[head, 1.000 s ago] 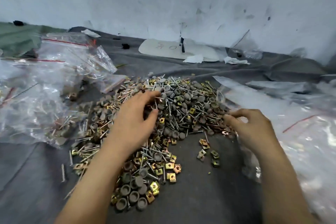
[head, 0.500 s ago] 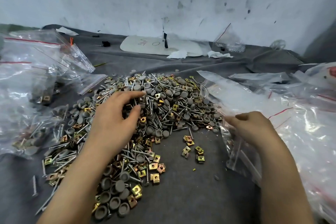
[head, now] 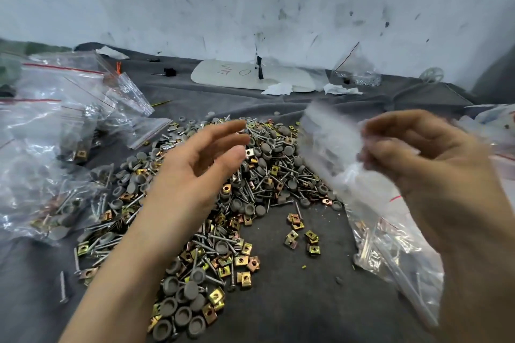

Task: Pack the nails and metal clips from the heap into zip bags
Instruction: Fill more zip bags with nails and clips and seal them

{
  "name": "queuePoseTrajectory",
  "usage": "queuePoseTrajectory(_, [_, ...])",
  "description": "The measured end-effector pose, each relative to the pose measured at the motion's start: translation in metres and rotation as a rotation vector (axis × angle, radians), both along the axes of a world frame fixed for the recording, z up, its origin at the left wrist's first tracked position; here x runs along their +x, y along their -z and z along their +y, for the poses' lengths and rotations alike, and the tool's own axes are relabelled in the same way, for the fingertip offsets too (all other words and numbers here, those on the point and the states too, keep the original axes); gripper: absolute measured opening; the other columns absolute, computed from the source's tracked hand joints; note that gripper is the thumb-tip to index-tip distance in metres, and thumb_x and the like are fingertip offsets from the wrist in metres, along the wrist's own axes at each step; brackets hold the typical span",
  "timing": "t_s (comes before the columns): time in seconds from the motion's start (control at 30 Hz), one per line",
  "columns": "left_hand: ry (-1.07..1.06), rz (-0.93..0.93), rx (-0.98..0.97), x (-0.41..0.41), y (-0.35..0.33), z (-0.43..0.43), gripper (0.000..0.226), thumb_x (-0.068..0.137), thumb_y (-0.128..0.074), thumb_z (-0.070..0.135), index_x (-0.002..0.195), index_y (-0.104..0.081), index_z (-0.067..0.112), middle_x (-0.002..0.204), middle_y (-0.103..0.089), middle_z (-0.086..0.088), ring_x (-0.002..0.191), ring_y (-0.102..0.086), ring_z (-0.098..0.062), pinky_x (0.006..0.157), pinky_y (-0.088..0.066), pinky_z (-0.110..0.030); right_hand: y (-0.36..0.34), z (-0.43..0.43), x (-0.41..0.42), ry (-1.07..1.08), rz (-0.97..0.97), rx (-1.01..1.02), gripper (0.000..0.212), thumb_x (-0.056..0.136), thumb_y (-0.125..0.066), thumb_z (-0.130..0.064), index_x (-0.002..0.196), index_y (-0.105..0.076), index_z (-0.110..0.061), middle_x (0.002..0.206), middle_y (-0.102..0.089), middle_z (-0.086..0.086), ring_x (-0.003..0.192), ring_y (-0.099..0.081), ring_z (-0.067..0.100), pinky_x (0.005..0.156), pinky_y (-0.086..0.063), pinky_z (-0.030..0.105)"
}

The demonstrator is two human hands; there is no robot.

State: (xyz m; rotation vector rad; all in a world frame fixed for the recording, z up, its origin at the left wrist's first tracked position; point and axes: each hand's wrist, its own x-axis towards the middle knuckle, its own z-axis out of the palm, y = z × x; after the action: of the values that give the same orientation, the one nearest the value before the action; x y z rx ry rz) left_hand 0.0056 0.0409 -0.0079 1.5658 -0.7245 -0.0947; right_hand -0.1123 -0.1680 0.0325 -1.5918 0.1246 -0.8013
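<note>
Heap (head: pixel 267 175) of nails, grey caps and metal clips spread across middle of grey cloth (head: pixel 292 301), down to near edge. Left hand (head: pixel 195 172) held above heap, fingers (head: pixel 223 131) apart and relaxed, nothing gripped. Right hand (head: pixel 426 164) held over right side, fingers curled, clear zip bag (head: pixel 334 153) pinched near top. Bag blurred, mouth state cannot be told. Filled bags (head: pixel 41 147) piled at left edge. Loose clips (head: pixel 302 237) scattered just beside heap.

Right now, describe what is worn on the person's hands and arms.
The left hand and right hand are bare: no gloves, rings, watch or bracelet show. No sleeve is in view up to the picture's edge. The right hand is blurred, so small details cannot be told.
</note>
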Motion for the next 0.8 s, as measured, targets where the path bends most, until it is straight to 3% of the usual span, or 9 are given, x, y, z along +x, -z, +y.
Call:
queuePoseTrajectory(0.1, [0.2, 0.109, -0.057, -0.007, -0.006, -0.002, 0.035, 0.08, -0.059, 0.051, 0.11, -0.07, 0.036, 0.109, -0.073, 0.006, 0.105, -0.067, -0.012, 0.089, -0.052, -0.028, -0.005, 0.022, 0.0, -0.222, 0.171, -0.08, 0.022, 0.061, -0.075, -0.012, 0.082, -0.075, -0.019, 0.074, -0.07, 0.003, 0.06, -0.065, 0.014, 0.057, -0.053, 0.02])
queuePoseTrajectory(0.2, [0.3, 0.143, 0.044, -0.008, -0.009, -0.002, 0.02, 0.078, -0.07, 0.043, 0.09, -0.077, 0.029, 0.089, -0.075, -0.001, 0.08, -0.071, -0.012, 0.07, -0.054, -0.02, -0.005, 0.033, 0.003, -0.331, 0.268, -0.109, 0.024, 0.071, -0.072, 0.005, 0.083, -0.072, -0.016, 0.069, -0.067, 0.002, 0.058, -0.062, 0.012, 0.051, -0.05, 0.019])
queuePoseTrajectory(0.33, [0.436, 0.22, 0.151, -0.006, -0.007, 0.001, 0.009, 0.08, -0.072, 0.028, 0.084, -0.077, 0.021, 0.077, -0.073, -0.004, 0.066, -0.064, -0.013, 0.057, -0.048, -0.017, -0.002, 0.04, 0.007, -0.32, 0.308, -0.202, 0.028, 0.075, -0.072, 0.006, 0.084, -0.072, -0.021, 0.071, -0.068, 0.001, 0.057, -0.061, 0.011, 0.051, -0.049, 0.021])
queuePoseTrajectory(0.43, [0.515, 0.282, 0.17, -0.005, -0.006, 0.002, 0.01, 0.078, -0.073, 0.026, 0.087, -0.076, 0.022, 0.079, -0.072, -0.005, 0.067, -0.063, -0.016, 0.057, -0.049, -0.019, -0.002, 0.04, 0.008, -0.304, 0.319, -0.234, 0.028, 0.074, -0.075, 0.001, 0.085, -0.072, -0.025, 0.076, -0.069, 0.001, 0.06, -0.063, 0.011, 0.055, -0.051, 0.021])
queuePoseTrajectory(0.6, [0.523, 0.354, 0.127, -0.005, -0.006, -0.001, 0.014, 0.074, -0.074, 0.016, 0.087, -0.074, 0.024, 0.076, -0.071, -0.002, 0.067, -0.065, -0.011, 0.058, -0.051, -0.02, 0.003, 0.035, 0.009, -0.186, 0.393, -0.377, 0.032, 0.071, -0.08, -0.01, 0.09, -0.071, -0.035, 0.093, -0.069, -0.005, 0.091, -0.065, 0.008, 0.079, -0.055, 0.033])
queuePoseTrajectory(0.7, [0.483, 0.404, 0.107, -0.004, -0.005, -0.001, 0.02, 0.065, -0.082, 0.021, 0.08, -0.069, 0.025, 0.077, -0.069, -0.005, 0.07, -0.063, -0.018, 0.066, -0.049, -0.031, 0.002, 0.035, 0.008, -0.263, 0.447, -0.351, 0.03, 0.074, -0.078, -0.007, 0.087, -0.072, -0.034, 0.084, -0.071, 0.0, 0.082, -0.068, 0.019, 0.077, -0.057, 0.041])
queuePoseTrajectory(0.8, [0.503, 0.398, 0.105, -0.004, -0.005, 0.001, 0.02, 0.061, -0.079, 0.022, 0.076, -0.066, 0.025, 0.077, -0.069, -0.006, 0.069, -0.063, -0.018, 0.063, -0.051, -0.028, 0.003, 0.034, 0.007, -0.283, 0.459, -0.392, 0.028, 0.075, -0.077, -0.007, 0.086, -0.072, -0.032, 0.081, -0.071, -0.003, 0.076, -0.068, 0.017, 0.074, -0.057, 0.036])
